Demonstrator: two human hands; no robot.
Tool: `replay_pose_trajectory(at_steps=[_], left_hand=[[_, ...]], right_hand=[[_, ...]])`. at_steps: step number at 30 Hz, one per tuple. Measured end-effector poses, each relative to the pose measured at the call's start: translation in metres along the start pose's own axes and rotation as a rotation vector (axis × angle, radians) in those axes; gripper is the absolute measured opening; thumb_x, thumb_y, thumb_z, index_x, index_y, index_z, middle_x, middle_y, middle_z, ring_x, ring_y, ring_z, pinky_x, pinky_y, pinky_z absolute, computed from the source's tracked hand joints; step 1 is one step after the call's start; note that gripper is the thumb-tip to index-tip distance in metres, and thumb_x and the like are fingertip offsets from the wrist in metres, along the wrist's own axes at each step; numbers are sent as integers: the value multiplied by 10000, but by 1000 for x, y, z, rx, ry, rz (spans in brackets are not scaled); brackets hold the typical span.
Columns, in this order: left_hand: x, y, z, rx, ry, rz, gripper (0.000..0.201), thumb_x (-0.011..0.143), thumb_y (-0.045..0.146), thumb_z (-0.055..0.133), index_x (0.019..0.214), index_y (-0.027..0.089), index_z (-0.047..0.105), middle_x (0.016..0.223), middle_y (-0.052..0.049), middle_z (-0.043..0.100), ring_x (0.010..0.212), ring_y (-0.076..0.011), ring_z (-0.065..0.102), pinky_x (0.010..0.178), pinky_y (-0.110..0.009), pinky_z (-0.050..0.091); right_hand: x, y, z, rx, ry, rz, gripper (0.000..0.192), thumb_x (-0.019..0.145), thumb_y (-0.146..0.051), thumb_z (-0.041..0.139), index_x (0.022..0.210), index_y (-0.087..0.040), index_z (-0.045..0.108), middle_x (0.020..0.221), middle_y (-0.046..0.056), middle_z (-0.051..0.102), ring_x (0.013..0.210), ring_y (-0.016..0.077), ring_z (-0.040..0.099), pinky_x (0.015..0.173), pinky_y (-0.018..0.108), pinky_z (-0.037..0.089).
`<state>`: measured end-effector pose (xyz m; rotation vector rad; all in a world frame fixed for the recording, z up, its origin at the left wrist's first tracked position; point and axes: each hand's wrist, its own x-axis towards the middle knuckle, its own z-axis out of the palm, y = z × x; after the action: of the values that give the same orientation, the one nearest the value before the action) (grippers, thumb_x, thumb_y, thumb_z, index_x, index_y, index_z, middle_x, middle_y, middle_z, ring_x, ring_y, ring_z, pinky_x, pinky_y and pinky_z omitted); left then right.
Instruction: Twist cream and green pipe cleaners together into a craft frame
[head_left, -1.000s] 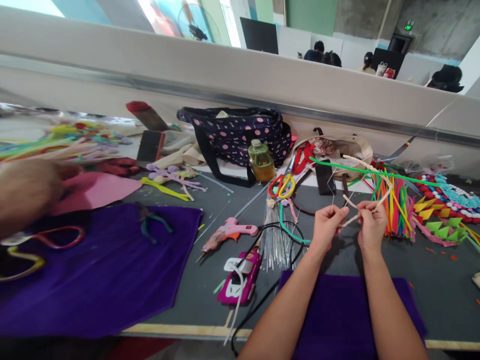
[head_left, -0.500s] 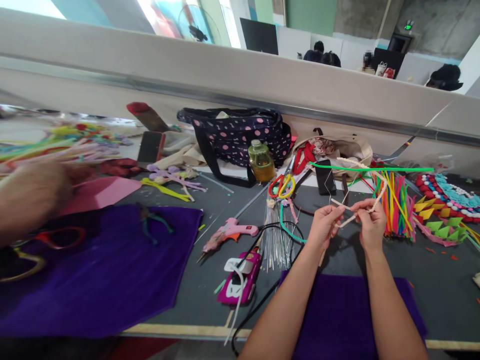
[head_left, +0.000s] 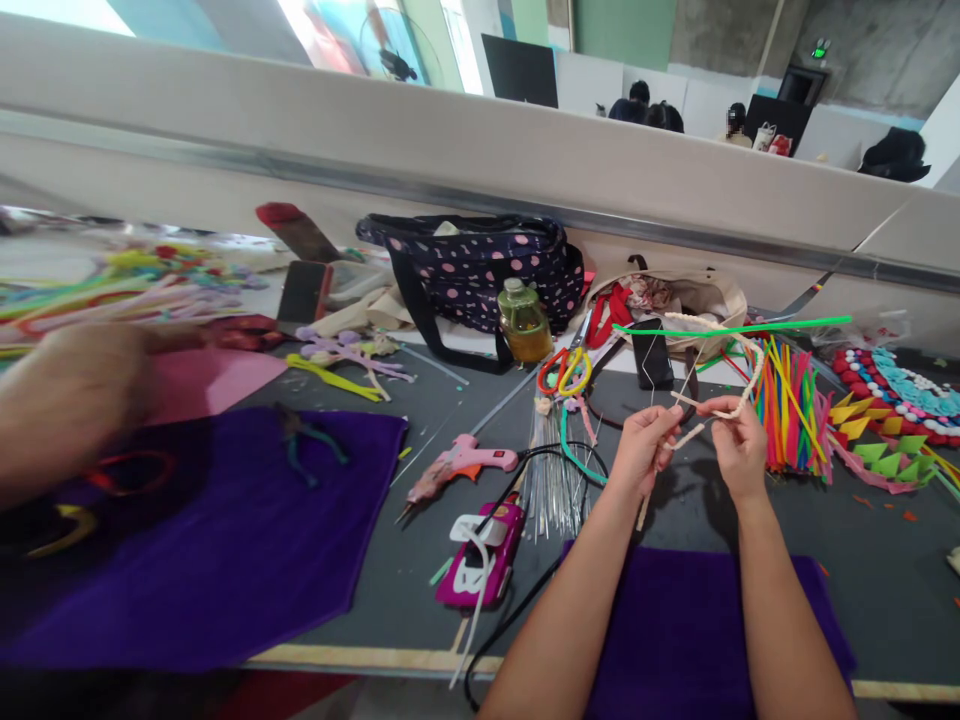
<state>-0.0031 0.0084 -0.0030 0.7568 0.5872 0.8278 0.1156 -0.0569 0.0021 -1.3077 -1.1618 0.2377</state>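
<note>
My left hand [head_left: 646, 450] is closed, its thumb and fingers pinching one stretch of a cream pipe cleaner [head_left: 757, 372]. With bent fingers my right hand [head_left: 739, 445] pinches the same cream piece close by. Twisted like a rope, it curves up past my right hand and back towards the far side, while a tail hangs below my left hand. A bright green pipe cleaner [head_left: 780, 325] crosses this curve at the top; whether they are joined I cannot tell. Thin bent wires rise near my left fingertips. Under my forearms lies a folded purple cloth [head_left: 675, 620].
Left of my arms are a pink glue gun [head_left: 469, 458], a magenta device [head_left: 484, 560] and scissors [head_left: 566, 372]. Coloured pipe cleaners [head_left: 787, 410] lie right. A bottle [head_left: 523, 325] stands before a dotted bag [head_left: 480, 265]. Another person's blurred hand [head_left: 75, 400] is over a purple cloth [head_left: 225, 540].
The green pipe cleaner has swung slightly left, its right end higher. Both my hands have shifted a little, still pinching the cream piece. The other person's hand has moved slightly.
</note>
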Motion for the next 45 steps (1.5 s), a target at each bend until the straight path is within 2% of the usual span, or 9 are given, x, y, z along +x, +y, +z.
replay_pose_trajectory(at_steps=[4,12,15,19,23,27,32,39,45], left_hand=[[0,2,-3,20,-16,-28,437,614,456,779,554,139,484,449,51,484,273,-2,296,292,-164,125],[2,6,-8,1,-19,-49,409,610,435,785,577,129,515,463,42,500,279,-4,297,291,-167,130],[2,5,-9,-10,-28,-63,412,607,436,786,584,130,511,473,43,508,283,1,292,299,-164,131],[3,5,-10,-1,-43,-72,416,602,442,787,590,132,510,473,45,506,288,2,295,305,-163,126],[2,5,-9,-19,-34,-68,414,603,434,790,590,130,509,480,43,515,286,5,297,308,-164,125],[3,4,-9,-9,-34,-85,421,599,439,791,582,133,504,473,48,504,281,5,289,307,-168,118],[3,3,-9,-3,-60,-106,419,608,449,784,594,132,512,490,46,508,278,1,297,304,-174,115],[1,6,-8,21,-81,-131,421,608,450,783,580,133,508,466,53,484,275,0,297,303,-172,107],[0,9,-8,33,-98,-120,419,615,443,780,568,138,497,455,57,469,272,2,282,306,-173,91]], right_hand=[[0,7,-3,-138,45,-22,157,845,-273,512,933,-231,636,914,38,665,834,201,620,756,344,489],[4,3,-8,-239,-11,-193,126,879,-271,518,881,-243,641,901,39,661,902,216,603,851,383,457],[4,-1,-8,-147,1,-133,103,863,-281,548,840,-235,637,861,30,659,875,211,611,840,379,466],[2,-2,-2,147,-21,21,113,842,-322,569,851,-227,629,839,30,668,780,206,646,749,371,517],[3,2,0,267,-5,51,166,801,-315,612,942,-238,653,903,36,668,795,204,656,756,381,531],[4,4,-2,182,0,9,148,784,-311,627,898,-241,691,1104,67,617,1069,242,588,908,418,488],[5,1,-2,183,-76,6,82,822,-314,617,834,-246,661,1196,62,587,1091,237,593,929,435,481],[3,0,-3,18,-85,-25,142,902,-328,508,879,-242,618,1033,55,693,1015,226,638,905,423,485],[0,10,-8,-256,-16,-150,149,896,-293,488,898,-246,629,867,37,673,850,214,647,784,361,500]])
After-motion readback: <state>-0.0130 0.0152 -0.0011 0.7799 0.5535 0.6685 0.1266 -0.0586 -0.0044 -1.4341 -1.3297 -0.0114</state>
